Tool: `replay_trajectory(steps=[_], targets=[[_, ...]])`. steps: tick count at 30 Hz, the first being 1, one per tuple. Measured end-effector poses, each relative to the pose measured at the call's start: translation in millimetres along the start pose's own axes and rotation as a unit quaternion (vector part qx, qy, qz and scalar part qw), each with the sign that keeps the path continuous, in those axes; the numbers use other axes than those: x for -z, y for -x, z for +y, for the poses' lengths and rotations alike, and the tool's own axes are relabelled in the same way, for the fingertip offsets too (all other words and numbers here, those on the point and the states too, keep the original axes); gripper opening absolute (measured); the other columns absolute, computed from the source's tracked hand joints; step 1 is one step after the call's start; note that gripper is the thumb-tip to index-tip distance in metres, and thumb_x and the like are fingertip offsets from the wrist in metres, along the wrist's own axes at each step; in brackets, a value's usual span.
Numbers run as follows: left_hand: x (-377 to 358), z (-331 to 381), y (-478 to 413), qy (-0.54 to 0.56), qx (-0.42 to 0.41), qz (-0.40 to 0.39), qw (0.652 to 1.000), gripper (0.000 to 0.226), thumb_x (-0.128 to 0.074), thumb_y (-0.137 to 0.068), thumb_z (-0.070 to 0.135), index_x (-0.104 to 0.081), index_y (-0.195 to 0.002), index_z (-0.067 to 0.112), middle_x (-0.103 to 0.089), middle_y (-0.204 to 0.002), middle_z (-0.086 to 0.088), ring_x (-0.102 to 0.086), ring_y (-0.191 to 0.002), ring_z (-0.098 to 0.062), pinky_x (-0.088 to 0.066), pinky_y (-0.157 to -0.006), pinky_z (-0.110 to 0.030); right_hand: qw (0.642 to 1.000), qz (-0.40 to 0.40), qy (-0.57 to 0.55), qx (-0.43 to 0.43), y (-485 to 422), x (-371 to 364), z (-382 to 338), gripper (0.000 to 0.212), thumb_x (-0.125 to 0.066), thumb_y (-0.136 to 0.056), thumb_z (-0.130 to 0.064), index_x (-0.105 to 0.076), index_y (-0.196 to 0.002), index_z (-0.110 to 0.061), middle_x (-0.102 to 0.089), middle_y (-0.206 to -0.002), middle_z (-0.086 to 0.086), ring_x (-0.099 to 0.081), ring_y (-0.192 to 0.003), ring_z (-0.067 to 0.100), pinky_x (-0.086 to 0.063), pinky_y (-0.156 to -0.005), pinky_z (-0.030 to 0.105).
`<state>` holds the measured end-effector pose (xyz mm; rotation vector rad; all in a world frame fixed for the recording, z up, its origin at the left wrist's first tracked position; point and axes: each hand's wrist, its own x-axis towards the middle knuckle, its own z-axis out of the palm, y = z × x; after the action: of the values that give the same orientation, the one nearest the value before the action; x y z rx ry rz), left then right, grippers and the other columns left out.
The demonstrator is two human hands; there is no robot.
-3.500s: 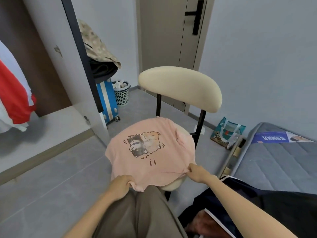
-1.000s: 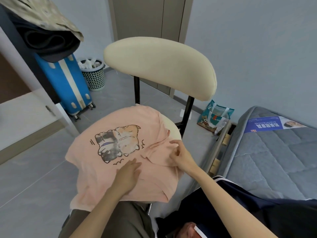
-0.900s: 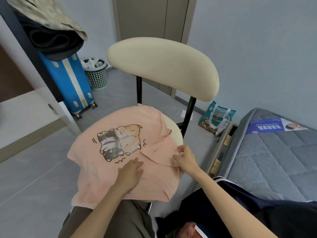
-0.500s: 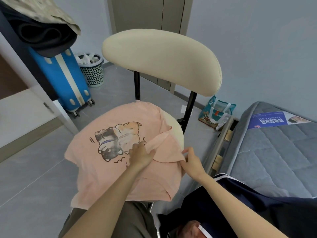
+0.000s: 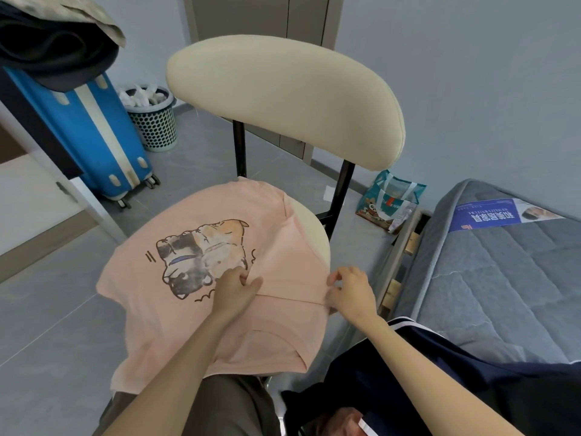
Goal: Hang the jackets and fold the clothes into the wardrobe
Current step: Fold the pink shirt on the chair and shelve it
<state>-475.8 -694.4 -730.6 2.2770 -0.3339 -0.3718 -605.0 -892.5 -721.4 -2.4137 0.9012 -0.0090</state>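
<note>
T-shirt (image 5: 147, 297) in pink is lying spread on the seat of the chair (image 5: 283, 96), cat print facing up, near hem hanging over the person's lap. The left hand (image 5: 235, 292) is pinching a folded-over flap of the T-shirt just beside the print. The right hand (image 5: 350, 294) is sitting at the fold's right end, fingers curled; whether it is gripping cloth cannot be determined. A navy jacket (image 5: 440, 372) is lying on the mattress (image 5: 503, 278), right of the chair.
</note>
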Motion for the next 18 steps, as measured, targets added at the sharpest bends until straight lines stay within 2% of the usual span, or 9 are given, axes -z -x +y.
replay_trajectory(steps=[2,5,7,10,12,14,16,18], targets=[[2,-3,-1,0.032,0.000,-0.010,0.999,0.037,-0.072,-0.083,0.020,-0.042,-0.061,0.017,-0.042,-0.063,0.002,-0.039,-0.060,-0.014,-0.027,-0.052,-0.020,0.998,0.037,-0.038,0.041,-8,-2,-15,0.028,-0.048,-0.085,-0.001,-0.065,-0.103,-0.014,-0.054,-0.118,0.004,-0.044,-0.114,0.024,-0.035,-0.082,0.028],[3,-10,0,0.083,0.005,-0.020,0.996,0.019,-0.074,-0.082,0.017,-0.057,-0.073,0.015,-0.050,-0.069,0.005,-0.044,-0.063,-0.011,-0.036,-0.059,-0.020,0.990,-0.007,-0.050,0.130,-24,-6,-38,0.045,-0.044,-0.088,0.001,-0.062,-0.125,-0.018,-0.050,-0.136,0.001,-0.039,-0.127,0.022,-0.027,-0.094,0.018],[5,-14,3,0.131,0.012,-0.019,0.991,0.014,-0.075,-0.080,0.011,-0.062,-0.084,0.014,-0.053,-0.072,0.006,-0.046,-0.064,-0.009,-0.039,-0.059,-0.012,0.982,-0.075,0.013,0.171,-34,-13,-49,0.052,-0.040,-0.091,-0.003,-0.052,-0.137,-0.023,-0.041,-0.148,0.000,-0.033,-0.134,0.024,-0.026,-0.107,0.027],[5,-13,5,0.153,0.018,-0.006,0.988,0.022,-0.076,-0.077,0.005,-0.062,-0.093,0.012,-0.055,-0.075,0.005,-0.048,-0.062,-0.008,-0.041,-0.058,-0.008,0.968,-0.157,0.112,0.162,-44,-23,-57,0.055,-0.039,-0.093,-0.009,-0.043,-0.144,-0.029,-0.030,-0.156,-0.005,-0.027,-0.137,0.025,-0.028,-0.110,0.036],[6,-9,6,0.167,0.025,-0.006,0.986,0.024,-0.074,-0.078,0.000,-0.062,-0.097,0.008,-0.055,-0.079,0.003,-0.048,-0.062,-0.006,-0.041,-0.057,-0.006,0.967,-0.171,0.112,0.155,-44,-24,-59,0.055,-0.041,-0.092,-0.009,-0.043,-0.144,-0.026,-0.031,-0.156,-0.003,-0.028,-0.138,0.023,-0.026,-0.112,0.034],[12,-8,8,0.188,0.032,-0.020,0.981,0.027,-0.070,-0.081,-0.002,-0.061,-0.106,0.003,-0.057,-0.091,-0.001,-0.051,-0.069,-0.004,-0.041,-0.059,-0.003,0.972,-0.169,0.073,0.148,-39,-20,-62,0.052,-0.042,-0.092,-0.007,-0.047,-0.141,-0.021,-0.041,-0.150,0.002,-0.035,-0.136,0.024,-0.027,-0.112,0.032],[25,-11,14,0.199,0.031,-0.029,0.979,0.027,-0.065,-0.085,0.000,-0.060,-0.111,0.006,-0.057,-0.105,-0.003,-0.054,-0.079,-0.001,-0.040,-0.061,-0.001,0.978,-0.154,0.018,0.142,-26,-16,-69,0.047,-0.044,-0.090,-0.005,-0.054,-0.134,-0.018,-0.052,-0.138,0.005,-0.045,-0.127,0.024,-0.034,-0.107,0.032],[44,-18,22,0.203,0.027,-0.018,0.979,0.025,-0.061,-0.087,0.000,-0.060,-0.110,0.011,-0.058,-0.109,-0.002,-0.056,-0.085,-0.003,-0.042,-0.064,-0.003,0.979,-0.134,-0.029,0.150,-8,-14,-81,0.040,-0.046,-0.089,-0.004,-0.061,-0.124,-0.017,-0.059,-0.129,0.004,-0.052,-0.116,0.022,-0.039,-0.099,0.027]])
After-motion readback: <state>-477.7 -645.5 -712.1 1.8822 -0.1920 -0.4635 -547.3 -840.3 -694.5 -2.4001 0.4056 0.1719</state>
